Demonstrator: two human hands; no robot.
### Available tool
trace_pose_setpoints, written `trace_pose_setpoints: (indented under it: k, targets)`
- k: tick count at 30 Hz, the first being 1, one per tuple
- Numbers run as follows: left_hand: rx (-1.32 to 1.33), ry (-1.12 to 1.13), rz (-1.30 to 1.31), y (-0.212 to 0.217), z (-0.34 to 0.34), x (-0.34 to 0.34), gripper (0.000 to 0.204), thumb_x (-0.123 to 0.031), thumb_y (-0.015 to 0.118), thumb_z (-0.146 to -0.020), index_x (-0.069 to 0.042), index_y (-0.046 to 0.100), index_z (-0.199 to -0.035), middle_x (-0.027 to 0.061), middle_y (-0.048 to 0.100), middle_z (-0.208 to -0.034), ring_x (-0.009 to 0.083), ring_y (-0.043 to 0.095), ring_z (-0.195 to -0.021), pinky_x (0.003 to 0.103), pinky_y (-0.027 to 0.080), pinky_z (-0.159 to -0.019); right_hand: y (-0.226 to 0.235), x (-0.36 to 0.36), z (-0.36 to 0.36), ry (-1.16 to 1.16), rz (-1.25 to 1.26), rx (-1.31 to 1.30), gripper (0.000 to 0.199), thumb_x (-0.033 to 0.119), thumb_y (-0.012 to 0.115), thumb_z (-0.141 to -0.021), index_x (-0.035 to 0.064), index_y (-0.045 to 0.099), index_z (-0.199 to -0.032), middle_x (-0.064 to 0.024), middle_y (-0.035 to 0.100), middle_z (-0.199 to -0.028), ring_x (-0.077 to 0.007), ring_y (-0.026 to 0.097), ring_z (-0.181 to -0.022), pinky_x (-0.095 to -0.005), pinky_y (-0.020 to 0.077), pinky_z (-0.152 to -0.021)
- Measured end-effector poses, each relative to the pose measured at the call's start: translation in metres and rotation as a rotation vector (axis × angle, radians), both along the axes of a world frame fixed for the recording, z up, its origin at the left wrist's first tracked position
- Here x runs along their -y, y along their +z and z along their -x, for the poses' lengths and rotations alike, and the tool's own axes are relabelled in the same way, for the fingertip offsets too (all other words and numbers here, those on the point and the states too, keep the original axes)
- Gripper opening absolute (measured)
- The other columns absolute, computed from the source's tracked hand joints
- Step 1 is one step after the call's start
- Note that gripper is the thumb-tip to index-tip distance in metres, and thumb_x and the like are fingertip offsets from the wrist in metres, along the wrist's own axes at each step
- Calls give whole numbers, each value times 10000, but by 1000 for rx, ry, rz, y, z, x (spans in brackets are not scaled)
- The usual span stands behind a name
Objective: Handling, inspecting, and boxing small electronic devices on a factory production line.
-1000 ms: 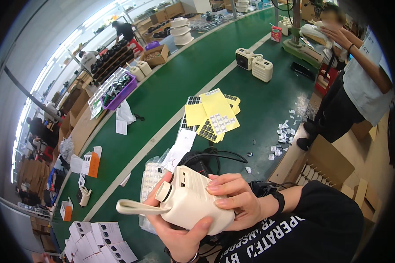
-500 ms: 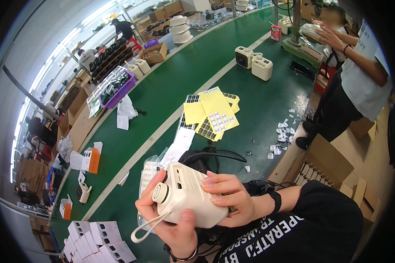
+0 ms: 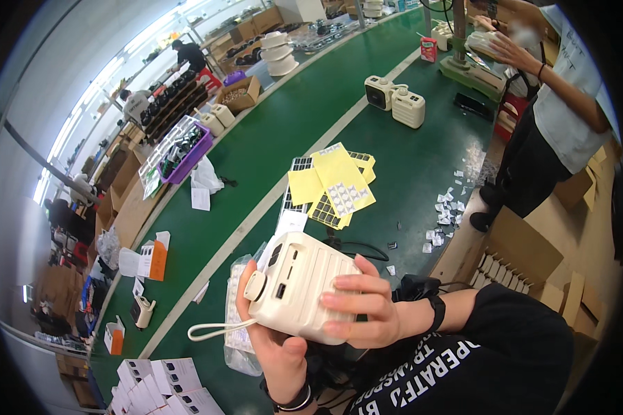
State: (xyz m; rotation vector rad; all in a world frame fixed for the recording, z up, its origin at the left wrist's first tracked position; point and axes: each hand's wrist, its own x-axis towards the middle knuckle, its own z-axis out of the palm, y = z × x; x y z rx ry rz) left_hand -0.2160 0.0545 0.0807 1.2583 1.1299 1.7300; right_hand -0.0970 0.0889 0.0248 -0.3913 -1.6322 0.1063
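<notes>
Between my hands is a cream portable speaker (image 3: 311,290), box-shaped with rounded edges and ribbed sides. A round knob (image 3: 255,286) stands out at its left end, beside a panel with a USB port and small slots. A cream strap loop (image 3: 218,331) hangs off that end. My left hand (image 3: 282,363) supports the speaker from below and the left, thumb near its lower edge. The fingers of my right hand (image 3: 370,308) lie across its ribbed right side. A clear plastic bag (image 3: 241,356) lies on the table just behind the left hand.
Yellow sticker sheets (image 3: 339,180) lie on the green table (image 3: 256,166). Two more cream speakers (image 3: 407,109) stand farther back. White boxes (image 3: 160,387) are at lower left, a purple bin (image 3: 187,158) at far left. A co-worker (image 3: 567,104) stands at right beside a press (image 3: 472,76).
The speaker has turned in my hands, so its port panel and ribbed side face up more. My right fingers have shifted across the ribs. The strap has swung left.
</notes>
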Motion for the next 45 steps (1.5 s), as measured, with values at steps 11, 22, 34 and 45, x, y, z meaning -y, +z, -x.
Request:
trace_pose_setpoints:
  k: [11,22,34,45]
  targets:
    - [338,-74,74,6,5,-2,837,-351,687,-560,11,342,-1231,163,461,-1096,266,505,-1023,350,415,-899,38,-13,-24,574,354,-147,722,345,672,-758,-4,356,-1305,-220,287,-1376,-349,293,-1265,-433,226,-1028]
    - [152,-147,45,-6,11,-2,797,-303,724,-564,-1,369,-1210,110,458,-1116,210,478,-1033,319,387,-915,35,-18,-26,561,506,-4,604,215,592,-829,-42,325,-1307,-198,370,-1307,-286,398,-1187,-352,312,-983]
    - [-37,-171,224,-46,40,93,661,-103,724,-616,-52,412,-1196,65,475,-1146,141,468,-1043,290,371,-911,-1,15,4,1017,1019,30,268,161,436,-914,-18,513,-1098,-81,572,-1020,-104,558,-882,-246,436,-783]
    - [-403,968,268,-125,182,165,589,90,570,-671,-28,387,-1218,117,445,-1172,215,464,-1071,344,389,-919,-19,-8,-25,718,1145,62,228,105,429,-921,-40,584,-1004,-86,603,-942,-122,601,-798,-224,456,-721]
